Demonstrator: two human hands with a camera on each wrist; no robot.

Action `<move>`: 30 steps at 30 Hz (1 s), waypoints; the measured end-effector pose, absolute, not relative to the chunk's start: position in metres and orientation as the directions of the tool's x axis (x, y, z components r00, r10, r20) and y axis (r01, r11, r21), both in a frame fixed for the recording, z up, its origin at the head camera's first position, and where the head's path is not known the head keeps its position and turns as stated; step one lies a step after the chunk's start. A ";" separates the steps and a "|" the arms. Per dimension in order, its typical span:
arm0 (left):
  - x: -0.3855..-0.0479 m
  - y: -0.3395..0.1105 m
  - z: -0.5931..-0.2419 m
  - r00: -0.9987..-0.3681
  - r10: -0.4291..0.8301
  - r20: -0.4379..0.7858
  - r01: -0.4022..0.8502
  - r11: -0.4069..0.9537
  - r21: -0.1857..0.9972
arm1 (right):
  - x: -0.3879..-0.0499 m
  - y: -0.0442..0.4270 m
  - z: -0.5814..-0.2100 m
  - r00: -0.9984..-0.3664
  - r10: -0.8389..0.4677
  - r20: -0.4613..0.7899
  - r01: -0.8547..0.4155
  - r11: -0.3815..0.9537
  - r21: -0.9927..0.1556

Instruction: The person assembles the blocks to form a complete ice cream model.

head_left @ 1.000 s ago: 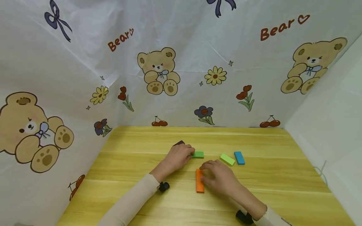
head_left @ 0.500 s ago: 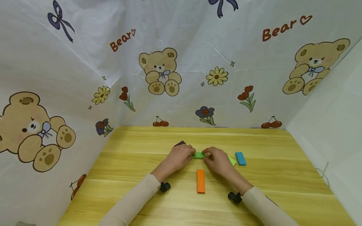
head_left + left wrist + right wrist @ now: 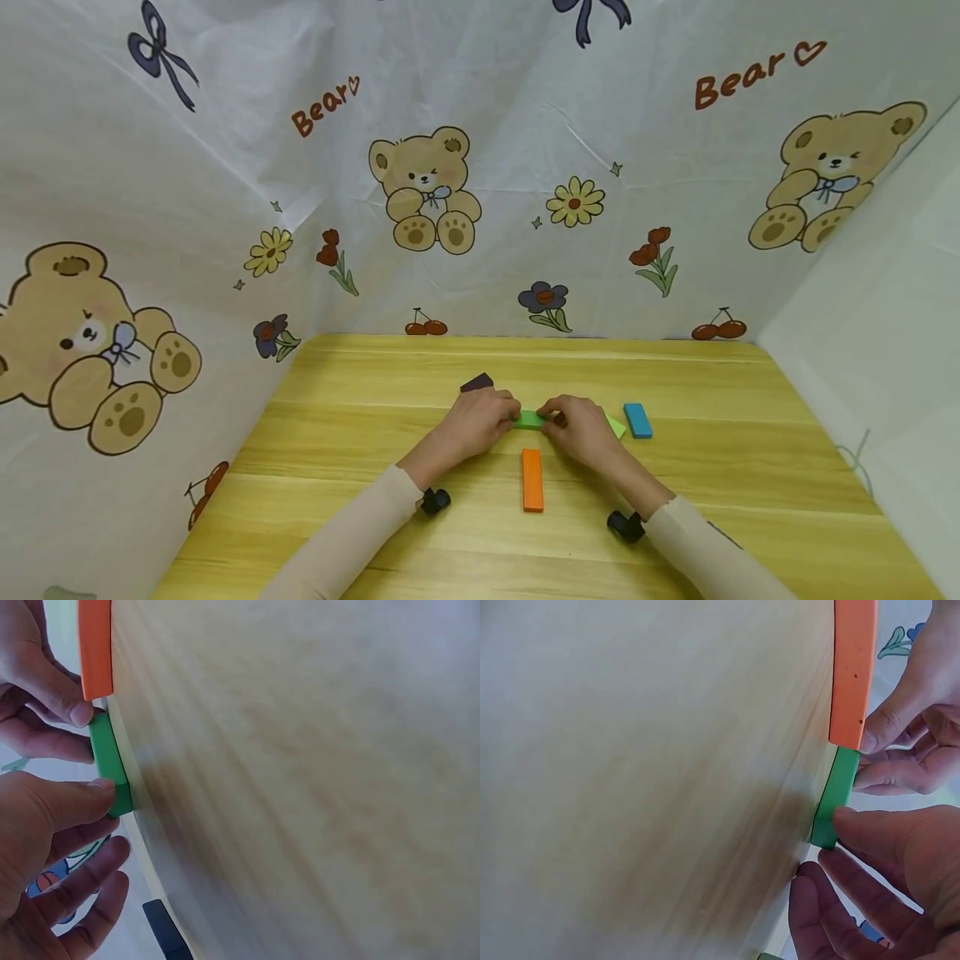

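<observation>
A green block (image 3: pixel 529 420) lies flat on the wooden table, its long side running left to right. My left hand (image 3: pixel 480 416) pinches its left end between thumb and fingers, as the left wrist view also shows at the green block (image 3: pixel 109 761). At the opposite end, the thumb and fingers of my right hand (image 3: pixel 582 427) pinch the block too. Nearer to me an orange block (image 3: pixel 532 481) lies lengthwise, apart from the green one. Behind my right hand a yellow-green block (image 3: pixel 615 426) is partly hidden.
Just beyond my left hand lies a dark block (image 3: pixel 477 382). A blue block (image 3: pixel 638 421) is to the right of the yellow-green one. The wooden table (image 3: pixel 360 517) ends at a bear-printed cloth (image 3: pixel 480 283) at the back and left.
My right hand has moved from beside the orange block to the green block's right end and taken hold of it. Since half a second ago, the green block has shifted slightly toward me.
</observation>
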State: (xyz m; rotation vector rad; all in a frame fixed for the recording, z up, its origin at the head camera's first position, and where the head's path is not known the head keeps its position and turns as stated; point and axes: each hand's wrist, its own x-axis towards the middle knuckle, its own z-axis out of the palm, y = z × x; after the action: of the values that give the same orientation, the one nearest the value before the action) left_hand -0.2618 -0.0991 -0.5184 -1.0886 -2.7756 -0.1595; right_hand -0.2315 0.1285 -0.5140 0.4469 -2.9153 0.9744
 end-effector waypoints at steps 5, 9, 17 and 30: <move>-0.259 -0.101 -0.518 -0.707 0.684 0.179 0.699 0.715 0.029 | -0.225 0.128 -0.514 -0.955 -0.268 0.126 -0.292 0.775 -0.560; -0.254 -0.103 -0.518 -0.697 0.695 0.177 0.710 0.704 0.032 | -0.219 0.129 -0.513 -0.954 -0.271 0.129 -0.297 0.787 -0.541; -0.246 -0.104 -0.518 -0.674 0.708 0.209 0.731 0.680 0.056 | -0.211 0.130 -0.510 -0.940 -0.299 0.162 -0.340 0.802 -0.491; -0.237 -0.106 -0.517 -0.661 0.723 0.200 0.746 0.661 0.076 | -0.202 0.131 -0.512 -0.939 -0.304 0.160 -0.343 0.811 -0.474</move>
State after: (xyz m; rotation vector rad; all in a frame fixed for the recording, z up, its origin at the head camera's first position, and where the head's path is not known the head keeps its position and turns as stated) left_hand -0.2369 -0.1057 -0.5174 -1.2127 -2.7224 -0.2276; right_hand -0.2018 0.1314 -0.5117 0.5214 -2.9160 0.7852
